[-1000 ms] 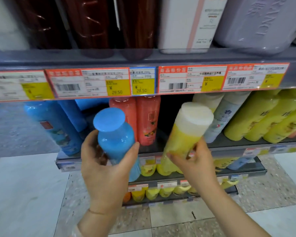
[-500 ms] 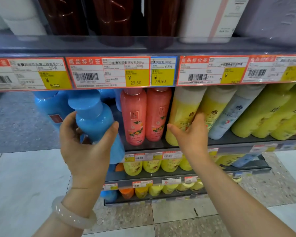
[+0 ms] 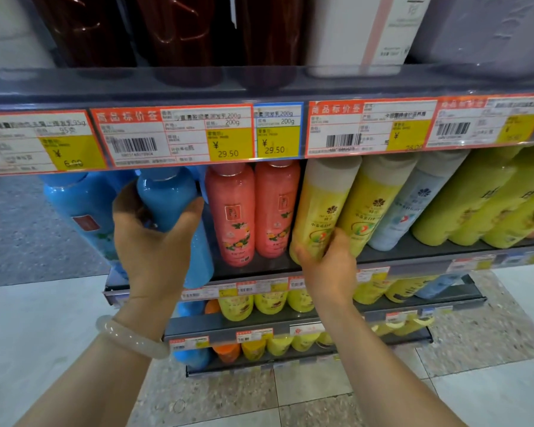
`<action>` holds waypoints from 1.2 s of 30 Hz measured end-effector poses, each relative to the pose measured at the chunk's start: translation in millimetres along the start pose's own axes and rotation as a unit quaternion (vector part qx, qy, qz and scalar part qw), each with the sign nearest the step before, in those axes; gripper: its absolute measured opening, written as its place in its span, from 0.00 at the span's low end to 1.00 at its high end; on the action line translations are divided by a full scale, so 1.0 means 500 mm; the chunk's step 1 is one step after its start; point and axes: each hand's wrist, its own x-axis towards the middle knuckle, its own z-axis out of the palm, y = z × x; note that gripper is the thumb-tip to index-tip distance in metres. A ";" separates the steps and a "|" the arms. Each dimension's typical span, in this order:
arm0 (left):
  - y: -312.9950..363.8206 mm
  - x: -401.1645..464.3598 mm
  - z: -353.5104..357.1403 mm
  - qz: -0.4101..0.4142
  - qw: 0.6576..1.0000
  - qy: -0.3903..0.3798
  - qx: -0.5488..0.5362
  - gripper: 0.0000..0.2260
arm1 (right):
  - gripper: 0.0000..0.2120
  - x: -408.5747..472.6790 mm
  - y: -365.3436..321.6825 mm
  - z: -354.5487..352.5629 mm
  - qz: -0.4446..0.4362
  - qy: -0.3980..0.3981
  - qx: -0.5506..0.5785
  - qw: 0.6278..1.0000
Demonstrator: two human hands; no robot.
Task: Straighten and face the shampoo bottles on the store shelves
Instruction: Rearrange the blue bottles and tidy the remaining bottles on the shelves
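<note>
We see a blue bottle [image 3: 170, 198], two coral-pink bottles [image 3: 232, 211] with floral prints, yellow bottles [image 3: 321, 208] with cream caps, and red-bordered price tags [image 3: 173, 135] with yellow panels.

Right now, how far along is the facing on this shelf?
Done: the two pink bottles stand upright, labels forward. In hand: the left hand grips a blue bottle, not yet seated; the right hand holds a yellow white-capped bottle. Left: the leaning yellow-green bottles.
</note>
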 end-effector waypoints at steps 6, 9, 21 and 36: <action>-0.022 0.037 0.015 0.013 0.999 -0.020 0.031 0.26 | 0.22 0.004 0.003 0.013 -0.005 0.021 0.000 1.000; -0.036 0.044 0.016 0.023 0.999 -0.020 0.028 0.28 | 0.22 0.014 0.005 0.024 -0.003 0.032 0.010 0.999; -0.093 0.004 -0.009 -0.069 0.983 -0.128 0.116 0.28 | 0.16 -0.109 -0.012 0.047 -0.106 -0.073 0.086 0.988; -0.130 -0.028 -0.022 -0.100 0.984 -0.026 0.148 0.33 | 0.29 -0.099 -0.056 0.181 -0.057 -0.057 -0.004 0.997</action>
